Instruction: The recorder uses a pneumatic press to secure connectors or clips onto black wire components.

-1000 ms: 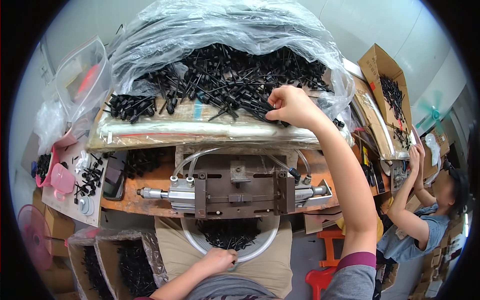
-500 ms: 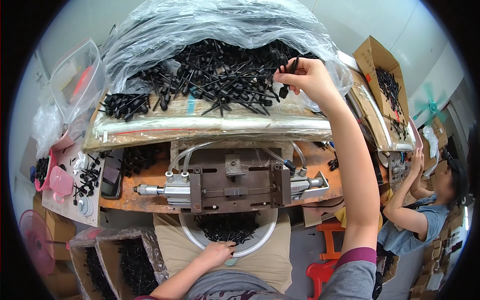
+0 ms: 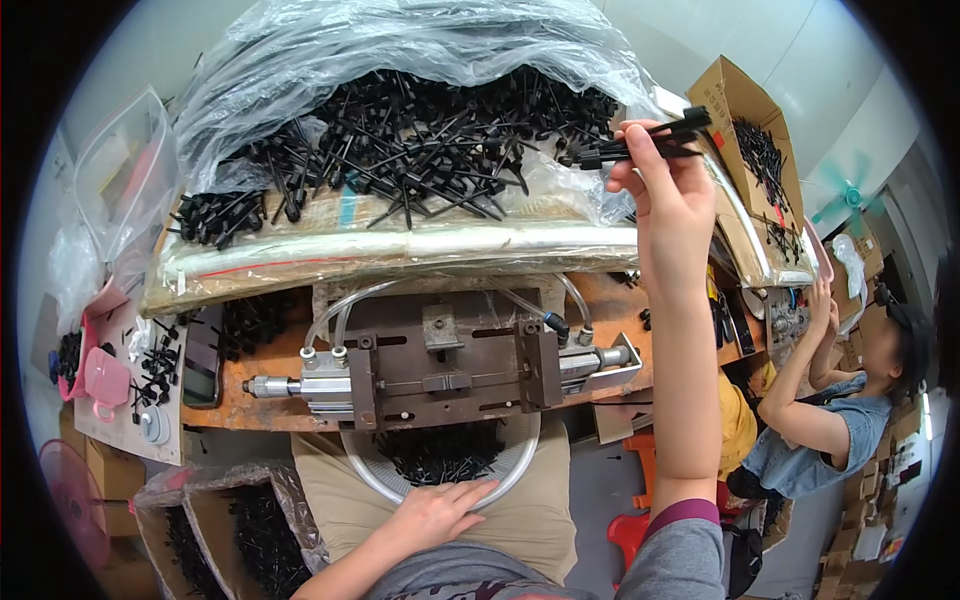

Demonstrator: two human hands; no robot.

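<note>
As R fingers (image 3: 650, 163) pinch, blk pcs (image 3: 686, 124) jut either side.

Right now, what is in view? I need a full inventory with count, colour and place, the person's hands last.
Bench: one, orange, centre
Clamping fixture: one, brown and silver, on the bench
Loose black parts: many, black, heaped upper middle
Plastic sheet: one, clear, behind and over the heap
Basket: one, white, below the fixture, holding more black parts
Mug: one, pink, far left
Pink fan: one, pink, lower left
Lined compartments: two, brown, lower left
Open carton: one, brown, upper right
Green fan: one, green, far right
Co-worker: one, blue top, right
Smaller side items: uncounted, too small
Held black parts: several, black, in right hand
Right hand: one, bare, right of the heap
Left hand: one, bare, at basket's near rim
</note>
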